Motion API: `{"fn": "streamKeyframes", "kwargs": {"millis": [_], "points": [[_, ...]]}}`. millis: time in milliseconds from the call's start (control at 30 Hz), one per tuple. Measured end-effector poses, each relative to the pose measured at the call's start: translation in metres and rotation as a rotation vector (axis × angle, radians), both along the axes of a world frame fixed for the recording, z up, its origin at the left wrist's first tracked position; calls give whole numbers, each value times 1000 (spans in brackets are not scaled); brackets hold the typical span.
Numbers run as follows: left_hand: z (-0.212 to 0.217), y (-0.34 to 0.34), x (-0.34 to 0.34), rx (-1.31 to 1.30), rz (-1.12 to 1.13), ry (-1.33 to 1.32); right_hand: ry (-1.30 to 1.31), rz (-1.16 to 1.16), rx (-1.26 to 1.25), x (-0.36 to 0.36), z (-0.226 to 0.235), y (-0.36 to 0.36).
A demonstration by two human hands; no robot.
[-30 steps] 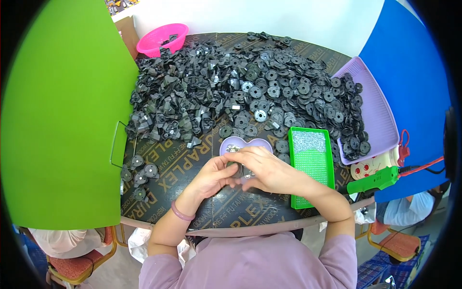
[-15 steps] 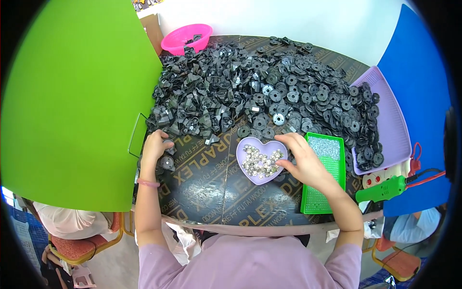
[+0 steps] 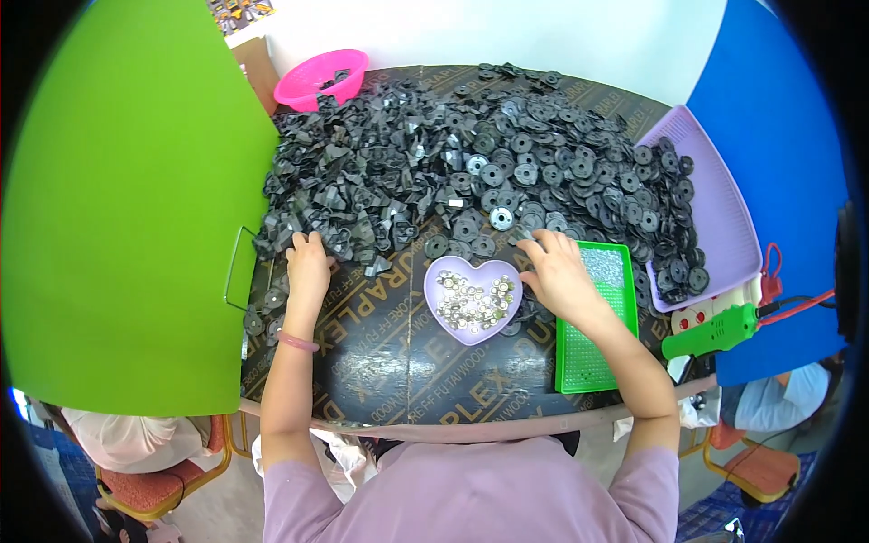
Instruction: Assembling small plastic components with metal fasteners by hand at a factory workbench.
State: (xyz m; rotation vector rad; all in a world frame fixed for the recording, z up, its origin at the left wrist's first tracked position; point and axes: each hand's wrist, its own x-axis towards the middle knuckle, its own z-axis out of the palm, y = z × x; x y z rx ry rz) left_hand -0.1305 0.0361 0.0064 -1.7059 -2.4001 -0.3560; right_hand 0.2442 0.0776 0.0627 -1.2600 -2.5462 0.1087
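My left hand (image 3: 308,261) rests palm down on the near left edge of a big heap of black plastic parts (image 3: 434,154), its fingers touching several pieces. My right hand (image 3: 554,271) lies over the near edge of black round discs (image 3: 579,181), between a lilac heart-shaped dish (image 3: 444,271) of small silvery metal pieces and a green rectangular tray (image 3: 588,362). The fingers of both hands are curled among the parts; whether either one grips a piece is hidden.
A dark round table (image 3: 398,380) carries everything. A pink basket (image 3: 312,81) stands at the back left, a lilac tray (image 3: 724,208) with discs at the right. A green tool (image 3: 711,333) with a red cable lies near a white switch box. Green and blue panels flank the table.
Both hands were together in front of the heart dish; they have separated. The left hand went out to the left heap, the right one up to the discs by the green tray.
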Motion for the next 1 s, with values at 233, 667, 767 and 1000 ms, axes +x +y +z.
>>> {"fn": "streamKeyframes", "kwargs": {"millis": [233,667,767,1000], "points": [[2,15,29,124,-239,-321,76,149,41,-5,-6,-3],[71,-12,73,133,-363,-1705,-73,372,77,-49,-45,0],[66,-20,87,-10,-472,-2104,-130,358,86,-54,-47,-4],[43,-28,112,-215,-384,-2563,-91,354,98,-53,-46,-3]]}}
